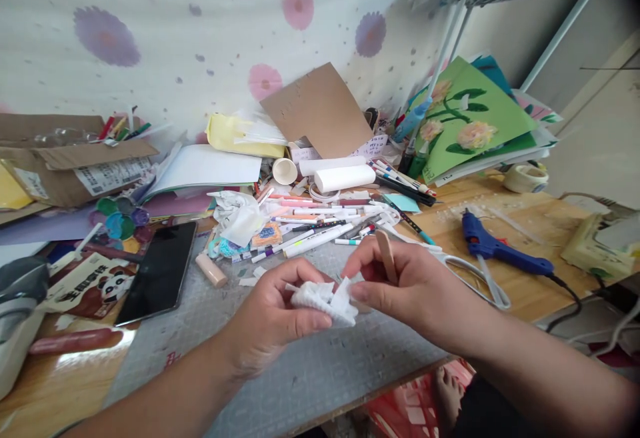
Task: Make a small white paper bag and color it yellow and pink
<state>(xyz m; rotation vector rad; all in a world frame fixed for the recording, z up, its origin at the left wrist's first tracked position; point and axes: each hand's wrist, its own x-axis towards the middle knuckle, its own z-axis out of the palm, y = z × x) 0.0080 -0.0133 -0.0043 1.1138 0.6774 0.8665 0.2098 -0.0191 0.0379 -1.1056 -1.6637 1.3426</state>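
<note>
Over the grey cutting mat (200, 371), my left hand (283, 308) holds a small white textured bundle (320, 301) between thumb and fingers. My right hand (395, 281) is at the bundle's right side, its thumb and index finger pinching a white edge of it. A flat wooden stick (385, 257) is tucked between the fingers of my right hand and points up. The two hands are close together, with the bundle between them. What the bundle is made of is too small to tell.
Pens and markers (320, 238) lie heaped behind my hands. A blue glue gun (505, 248) and white scissors (480, 278) are at the right. On the left are a black tablet (160, 271), a paint palette (120, 225) and a cardboard box (65, 165).
</note>
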